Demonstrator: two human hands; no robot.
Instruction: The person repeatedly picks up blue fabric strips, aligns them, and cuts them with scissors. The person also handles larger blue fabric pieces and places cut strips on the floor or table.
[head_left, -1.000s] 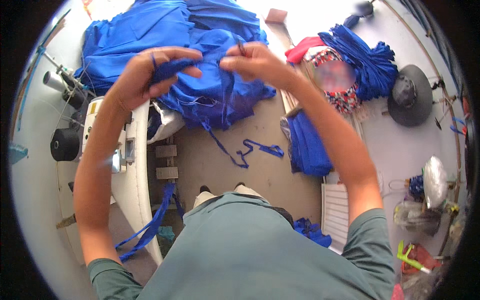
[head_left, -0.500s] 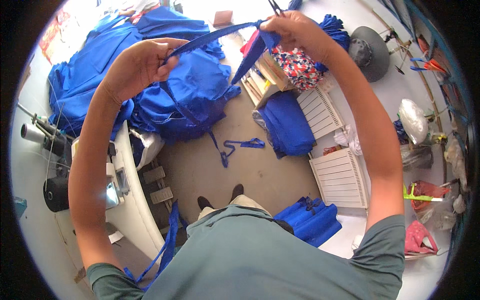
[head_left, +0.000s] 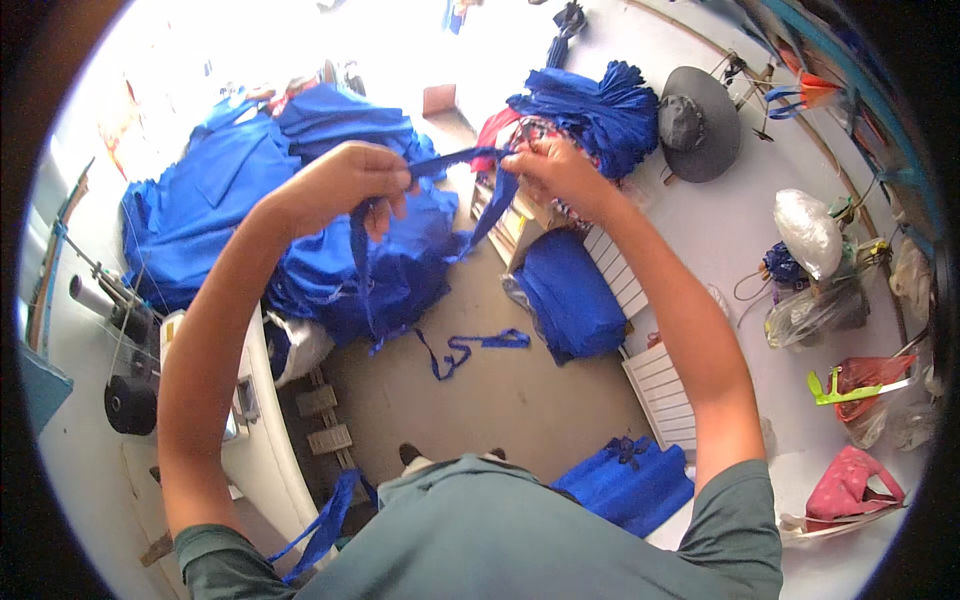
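Held up in front of me, a narrow blue fabric strip (head_left: 445,160) stretches between my two hands. My left hand (head_left: 365,185) pinches it, and one length hangs down below that hand. At the other end my right hand (head_left: 550,172) is closed on the strip, with a second tail dropping beneath its fingers. Behind my left hand lies a large heap of blue cloth (head_left: 215,210). A loose blue strip (head_left: 490,341) lies curled on the floor below the hands.
A white sewing machine table (head_left: 265,440) with a black thread cone (head_left: 130,404) stands at left. Folded blue cloth (head_left: 570,300) lies right of centre, and more blue cloth (head_left: 630,485) nearer me. On the right are a grey hat (head_left: 700,125) and hanging plastic bags (head_left: 815,235).
My hands have come lower in view and closer together, with the strip still between them. Dark pointed tips that showed above my right hand are no longer visible there.
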